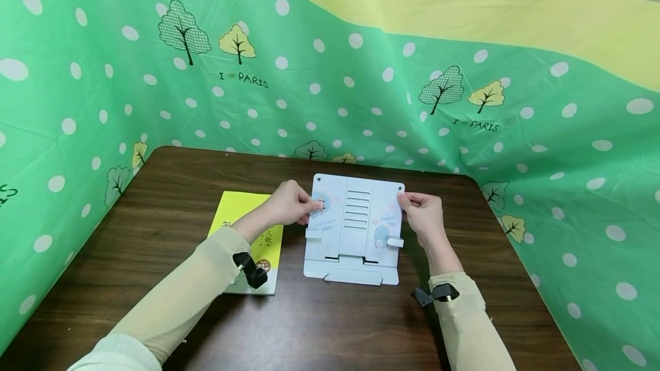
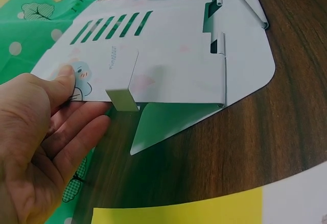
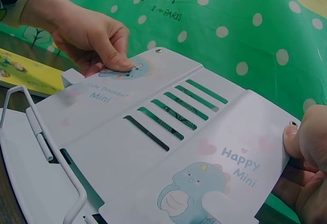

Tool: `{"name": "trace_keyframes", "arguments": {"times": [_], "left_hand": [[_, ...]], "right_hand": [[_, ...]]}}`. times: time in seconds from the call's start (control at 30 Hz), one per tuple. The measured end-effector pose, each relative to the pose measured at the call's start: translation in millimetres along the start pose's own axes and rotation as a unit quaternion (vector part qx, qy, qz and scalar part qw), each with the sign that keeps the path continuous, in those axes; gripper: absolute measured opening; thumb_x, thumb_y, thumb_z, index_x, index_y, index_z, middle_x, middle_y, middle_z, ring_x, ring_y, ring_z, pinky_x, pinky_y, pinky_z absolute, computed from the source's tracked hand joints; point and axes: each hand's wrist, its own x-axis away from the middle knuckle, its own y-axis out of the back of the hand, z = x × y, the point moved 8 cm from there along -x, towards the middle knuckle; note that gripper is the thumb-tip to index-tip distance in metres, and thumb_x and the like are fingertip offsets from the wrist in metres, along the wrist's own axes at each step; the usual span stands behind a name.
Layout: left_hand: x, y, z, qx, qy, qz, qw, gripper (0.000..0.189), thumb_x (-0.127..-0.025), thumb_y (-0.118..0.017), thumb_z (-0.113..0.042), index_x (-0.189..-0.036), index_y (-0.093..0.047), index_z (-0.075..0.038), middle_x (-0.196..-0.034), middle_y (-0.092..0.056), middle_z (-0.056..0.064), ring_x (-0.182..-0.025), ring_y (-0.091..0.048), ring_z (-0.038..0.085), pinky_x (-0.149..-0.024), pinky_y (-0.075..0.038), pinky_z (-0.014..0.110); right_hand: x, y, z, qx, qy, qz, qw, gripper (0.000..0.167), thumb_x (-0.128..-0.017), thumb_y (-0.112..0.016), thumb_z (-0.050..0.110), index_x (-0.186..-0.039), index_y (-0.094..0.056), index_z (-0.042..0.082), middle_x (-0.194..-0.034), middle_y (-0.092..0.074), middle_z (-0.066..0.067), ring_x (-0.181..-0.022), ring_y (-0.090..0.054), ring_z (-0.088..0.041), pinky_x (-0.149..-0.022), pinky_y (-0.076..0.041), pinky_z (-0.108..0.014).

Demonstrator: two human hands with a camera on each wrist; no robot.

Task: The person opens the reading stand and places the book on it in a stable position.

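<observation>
A white folding book stand (image 1: 356,222) with slots and dinosaur pictures stands on the dark wooden table, its back panel tilted up from a flat base. My left hand (image 1: 291,204) pinches the panel's left edge, thumb on the front face. On the opposite edge, near the upper corner, my right hand (image 1: 425,213) pinches the panel too. The left wrist view shows the left thumb (image 2: 62,83) on top and fingers under the panel. In the right wrist view, the right thumb (image 3: 292,141) lies by the corner hole. A wire loop (image 3: 76,193) runs along the stand's lower front.
A yellow book (image 1: 222,210) with a white lower part lies flat, partly under the left forearm. Green dotted cloth (image 1: 289,102) hangs behind and beside the table (image 1: 350,325). Black wrist straps (image 1: 250,269) sit on both sleeves.
</observation>
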Motion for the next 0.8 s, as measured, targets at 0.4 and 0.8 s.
{"name": "trace_keyframes", "arguments": {"times": [0.4, 0.8], "left_hand": [[8.4, 3.4, -1.4, -0.013, -0.016, -0.015, 0.9997, 0.031, -0.101, -0.076, -0.033, -0.079, -0.082, -0.013, -0.067, -0.073, -0.001, -0.069, -0.076, 0.031, -0.062, -0.061, 0.036], [25.6, 24.2, -1.8, -0.016, -0.051, -0.005, 0.9985, 0.027, -0.101, -0.077, -0.030, -0.100, -0.084, -0.004, -0.084, -0.079, 0.005, -0.085, -0.078, 0.032, -0.071, -0.061, 0.035]], "right_hand": [[15.8, 15.7, 31.2, 0.143, 0.133, -0.048, 0.9795, 0.024, -0.096, -0.082, 0.022, -0.100, -0.081, -0.002, -0.087, -0.075, -0.016, -0.072, -0.071, -0.028, -0.057, -0.055, -0.022], [42.1, 15.1, 55.4, 0.187, 0.193, -0.080, 0.9599, 0.019, -0.092, -0.085, 0.015, -0.100, -0.081, -0.001, -0.088, -0.076, -0.014, -0.074, -0.071, -0.026, -0.061, -0.054, -0.020]]}}
